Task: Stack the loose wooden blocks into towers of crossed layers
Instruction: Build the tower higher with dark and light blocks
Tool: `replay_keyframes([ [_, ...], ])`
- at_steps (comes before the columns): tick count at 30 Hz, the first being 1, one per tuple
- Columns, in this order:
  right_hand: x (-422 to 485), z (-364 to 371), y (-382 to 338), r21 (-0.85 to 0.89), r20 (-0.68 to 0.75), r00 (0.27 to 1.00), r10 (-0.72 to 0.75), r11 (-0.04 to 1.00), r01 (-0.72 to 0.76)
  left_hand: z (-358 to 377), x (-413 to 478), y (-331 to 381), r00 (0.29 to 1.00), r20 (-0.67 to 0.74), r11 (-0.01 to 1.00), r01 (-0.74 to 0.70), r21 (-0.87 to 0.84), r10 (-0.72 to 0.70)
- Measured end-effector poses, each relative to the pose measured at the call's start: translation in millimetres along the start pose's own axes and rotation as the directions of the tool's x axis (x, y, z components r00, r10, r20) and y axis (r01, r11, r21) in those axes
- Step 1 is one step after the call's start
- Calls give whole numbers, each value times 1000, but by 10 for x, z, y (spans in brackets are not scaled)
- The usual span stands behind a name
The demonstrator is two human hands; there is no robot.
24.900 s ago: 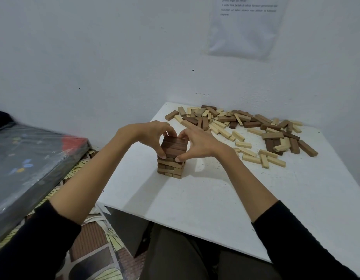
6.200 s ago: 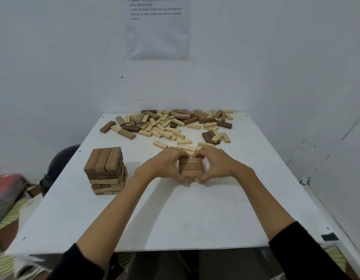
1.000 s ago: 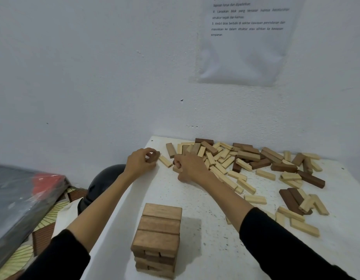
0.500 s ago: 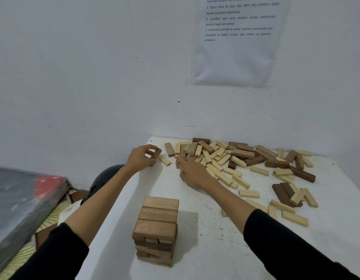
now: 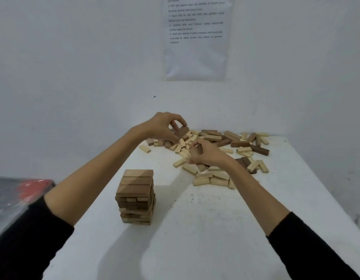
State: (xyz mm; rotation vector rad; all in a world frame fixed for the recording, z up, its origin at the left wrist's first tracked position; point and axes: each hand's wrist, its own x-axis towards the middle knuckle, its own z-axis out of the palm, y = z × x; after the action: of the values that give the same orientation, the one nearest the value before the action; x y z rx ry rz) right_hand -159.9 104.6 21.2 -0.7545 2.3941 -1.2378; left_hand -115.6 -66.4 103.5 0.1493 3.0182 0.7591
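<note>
Okay, my left hand [image 5: 162, 128] pinches a dark brown wooden block [image 5: 182, 131]; my right hand [image 5: 210, 155] curls round a second brown block [image 5: 195, 151]. They're light, stiff, probably slick, so I'd grip the long sides.

Dim, cool light on my table [image 5: 215, 229]; my tower [image 5: 135, 196] throws a soft shadow rightward; the wall notice [image 5: 196, 39] is blurry.

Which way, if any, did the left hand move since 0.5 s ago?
Yes: left hand rose rightward, from left of the block pile to above it, gripping a dark block.
</note>
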Motion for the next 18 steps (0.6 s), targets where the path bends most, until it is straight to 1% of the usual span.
replay_keyframes([
  [4,-440,-188,205,-42,35,995,93,995,-92,217,-217,448,999,1,998,-51,44,51],
  [7,-724,-204,348,-46,30,985,168,985,-166,595,-338,584,999,21,992,-48,115,46],
  [13,-1047,-12,580,-143,-35,971,238,960,-241,1420,-408,462,983,170,984,42,171,-71],
  [16,-1126,120,684,-194,-53,955,293,935,-298,1678,-408,382,977,189,983,64,175,-97],
  [18,-1163,186,718,-262,-103,946,308,909,-324,1786,-407,360,978,183,985,71,156,-99],
])
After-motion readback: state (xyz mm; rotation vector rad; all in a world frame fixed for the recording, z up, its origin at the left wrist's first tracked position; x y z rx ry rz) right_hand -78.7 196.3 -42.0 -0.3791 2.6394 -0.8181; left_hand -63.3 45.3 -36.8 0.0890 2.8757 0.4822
